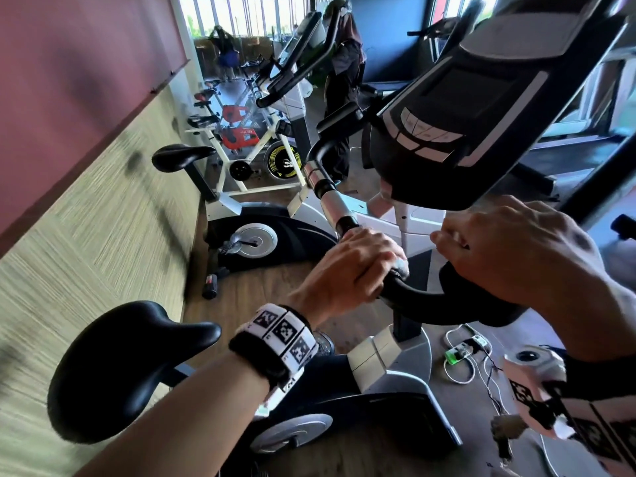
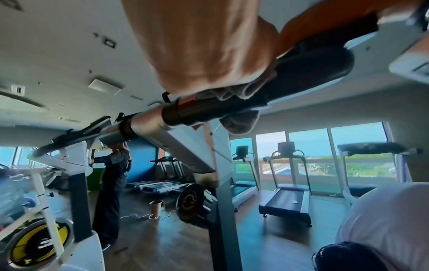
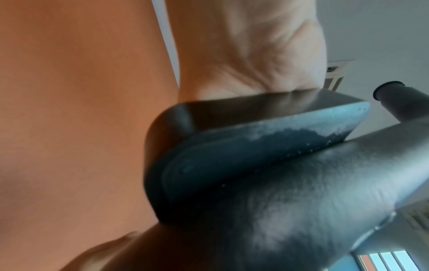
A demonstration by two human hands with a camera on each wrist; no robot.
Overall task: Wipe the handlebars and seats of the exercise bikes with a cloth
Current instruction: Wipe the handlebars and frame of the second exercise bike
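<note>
My left hand (image 1: pixel 354 266) is wrapped round the left arm of the near bike's black handlebar (image 1: pixel 413 297), with a grey-white cloth (image 1: pixel 402 266) pressed under the fingers. The left wrist view shows my left hand (image 2: pixel 209 45) closed round the handlebar (image 2: pixel 313 73) and the cloth (image 2: pixel 239 121) bunched beneath it. My right hand (image 1: pixel 516 249) lies over the handlebar's middle pad, fingers curled at its far edge. Seen from the right wrist, my right hand's (image 3: pixel 243 55) palm rests on that pad (image 3: pixel 232 155). The black seat (image 1: pixel 130 366) is at lower left, under my forearm.
The bike's console (image 1: pixel 464 108) hangs just above both hands. A second upright bike with a black seat (image 1: pixel 182 156) stands ahead, with spin bikes beyond. A person (image 1: pixel 344 80) stands farther back. Cables (image 1: pixel 464 352) lie on the floor. Treadmills (image 2: pixel 287 198) line the windows.
</note>
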